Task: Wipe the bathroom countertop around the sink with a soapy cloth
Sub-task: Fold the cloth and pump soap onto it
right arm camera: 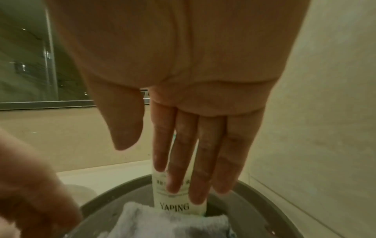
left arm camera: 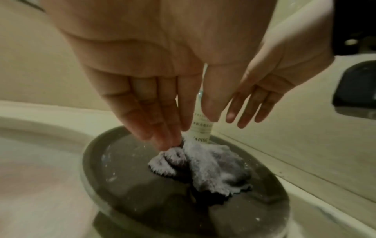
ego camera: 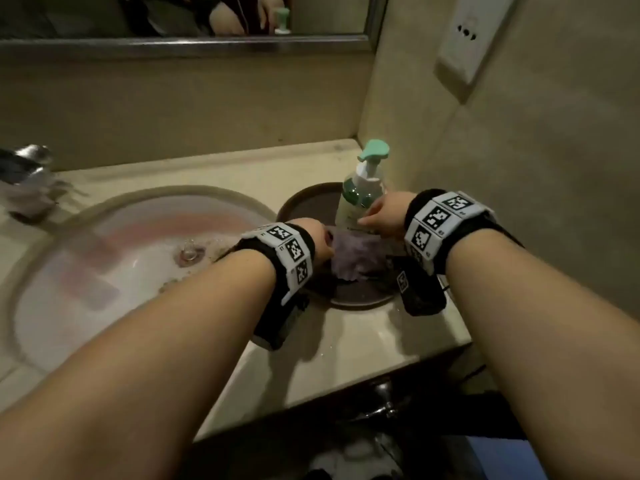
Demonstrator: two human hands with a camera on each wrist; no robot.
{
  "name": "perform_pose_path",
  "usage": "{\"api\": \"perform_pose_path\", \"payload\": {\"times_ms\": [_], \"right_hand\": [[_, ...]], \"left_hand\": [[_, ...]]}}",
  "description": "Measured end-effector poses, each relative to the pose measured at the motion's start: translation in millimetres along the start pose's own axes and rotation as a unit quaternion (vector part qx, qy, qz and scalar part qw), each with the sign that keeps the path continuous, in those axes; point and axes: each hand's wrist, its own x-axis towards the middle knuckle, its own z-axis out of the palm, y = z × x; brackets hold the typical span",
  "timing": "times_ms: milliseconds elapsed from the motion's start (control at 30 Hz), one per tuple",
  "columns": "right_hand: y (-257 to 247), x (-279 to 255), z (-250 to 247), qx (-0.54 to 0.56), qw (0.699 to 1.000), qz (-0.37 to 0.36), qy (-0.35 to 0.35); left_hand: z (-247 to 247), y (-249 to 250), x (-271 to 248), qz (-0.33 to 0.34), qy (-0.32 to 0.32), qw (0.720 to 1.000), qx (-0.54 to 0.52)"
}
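Under both hands, a crumpled grey fluffy cloth [left arm camera: 205, 167] lies on a round brown tray [left arm camera: 114, 185]; left hand [left arm camera: 162, 77], fingers straight, touches it; right hand [right arm camera: 195, 112] hangs flat-fingered before the white soap bottle [right arm camera: 179, 207].

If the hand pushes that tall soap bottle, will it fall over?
Maybe. The soap bottle is tall and narrow with a pump on top, so a high push could tip it. The tray looks wet, so it might slide. The right hand is right beside it.
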Motion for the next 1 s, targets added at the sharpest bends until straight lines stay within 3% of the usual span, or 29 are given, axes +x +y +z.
{"api": "perform_pose_path", "payload": {"times_ms": [200,467,700,833,1000], "right_hand": [[20,14,21,0.024,0.999,-0.014,-0.040],[40,24,48,0.175,0.984,-0.014,-0.027],[54,19,45,0.302,0.953,-0.013,0.000],[53,15,39,0.299,0.954,-0.013,0.025],[42,12,39,0.291,0.955,-0.031,0.040]], "left_hand": [[22,1,23,-0.074,0.006,0.991,-0.110],[28,13,42,-0.122,0.075,0.952,-0.271],[22,15,28,-0.055,0.121,0.924,-0.358],[7,9,17,0.004,0.147,0.914,-0.379],[-11,5,2,0.043,0.115,0.899,-0.419]]}}
